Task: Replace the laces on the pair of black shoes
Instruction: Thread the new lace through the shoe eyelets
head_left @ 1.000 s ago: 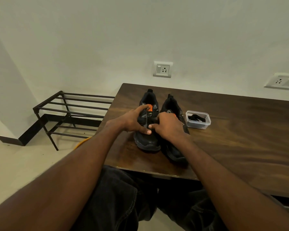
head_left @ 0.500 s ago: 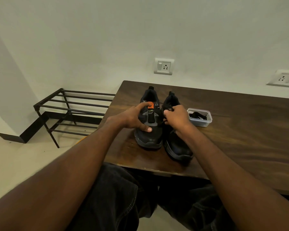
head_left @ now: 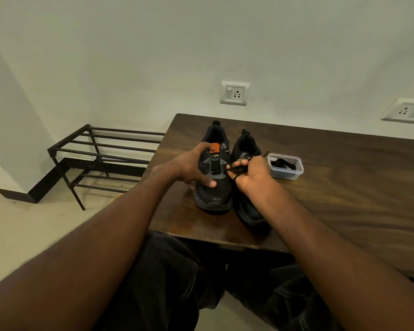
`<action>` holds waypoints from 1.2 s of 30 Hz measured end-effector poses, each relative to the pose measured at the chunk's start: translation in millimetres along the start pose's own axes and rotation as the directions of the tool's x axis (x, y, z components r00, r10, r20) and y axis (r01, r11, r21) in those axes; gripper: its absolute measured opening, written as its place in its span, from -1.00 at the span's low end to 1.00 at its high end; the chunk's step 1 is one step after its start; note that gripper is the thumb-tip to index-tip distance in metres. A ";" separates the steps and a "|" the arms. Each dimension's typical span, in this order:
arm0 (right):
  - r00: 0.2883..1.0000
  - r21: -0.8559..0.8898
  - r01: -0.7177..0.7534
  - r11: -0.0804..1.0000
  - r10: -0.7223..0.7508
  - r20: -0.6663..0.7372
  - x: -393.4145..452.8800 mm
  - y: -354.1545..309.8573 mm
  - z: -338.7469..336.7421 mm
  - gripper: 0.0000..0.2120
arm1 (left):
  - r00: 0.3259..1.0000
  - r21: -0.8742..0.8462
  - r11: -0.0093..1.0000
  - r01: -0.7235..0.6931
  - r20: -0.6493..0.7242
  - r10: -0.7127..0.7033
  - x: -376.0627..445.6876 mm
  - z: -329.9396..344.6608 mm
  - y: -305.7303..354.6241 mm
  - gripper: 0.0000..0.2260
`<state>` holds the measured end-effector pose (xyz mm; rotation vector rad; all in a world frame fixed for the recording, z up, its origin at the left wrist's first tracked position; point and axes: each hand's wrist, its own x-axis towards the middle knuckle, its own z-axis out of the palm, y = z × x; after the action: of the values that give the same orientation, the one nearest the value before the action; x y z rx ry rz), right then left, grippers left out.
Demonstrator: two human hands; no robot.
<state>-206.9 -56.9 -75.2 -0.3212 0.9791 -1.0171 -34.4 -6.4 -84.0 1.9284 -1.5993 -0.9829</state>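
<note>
Two shoes: a pair of black lace-up trainers is sitting side by side on the table, toes toward the person; the left black trainer with the orange tongue tab (head_left: 214, 170) is touching the right black trainer (head_left: 246, 187).
Change: the right hand (head_left: 251, 175) is drawing back toward the person from where it was a moment ago, bringing a thin black lace (head_left: 234, 172) out of the left trainer.
Right-hand fingers: they are curling round a bunched loop of that lace, pinching it tight.
Left hand (head_left: 191, 167): it is bracing the left trainer, thumb up by the orange tab, fingers wrapping down its outer side.
Meaning: judging by this, the old lace is coming free of its eyelets, so removal is under way and no fresh lace is being threaded yet.
Spare laces: a small clear plastic tub (head_left: 286, 167) holding dark laces is waiting just beside the right trainer.
Surface: a dark wooden table (head_left: 344, 187) is carrying everything.
Room: a black metal slatted rack (head_left: 101, 154) is standing on the pale floor at left; white wall sockets (head_left: 234, 93) are showing on the plain wall.
</note>
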 end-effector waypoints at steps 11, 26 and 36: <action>0.990 0.163 0.027 0.986 -0.049 0.133 -19.4 -23.7 5.6 -0.67 | 0.999 0.039 0.999 -0.037 -0.016 0.038 0.4 1.5 0.1 -0.05; 0.905 -0.513 0.300 0.804 -0.070 0.420 -57.2 -51.0 2.5 -0.75 | 0.965 -0.431 0.875 -0.220 -0.225 0.132 -35.2 -4.1 48.2 -0.66; 0.794 -0.730 0.606 0.315 -0.287 0.536 -55.9 -56.5 -5.6 -0.82 | 0.990 -0.602 0.788 -0.130 -0.129 0.064 -37.4 2.3 50.3 -0.82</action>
<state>-252.7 -39.0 -12.4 -1.7225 1.0775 -0.8063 -71.7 18.5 -40.1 1.4030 -1.1129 -1.1586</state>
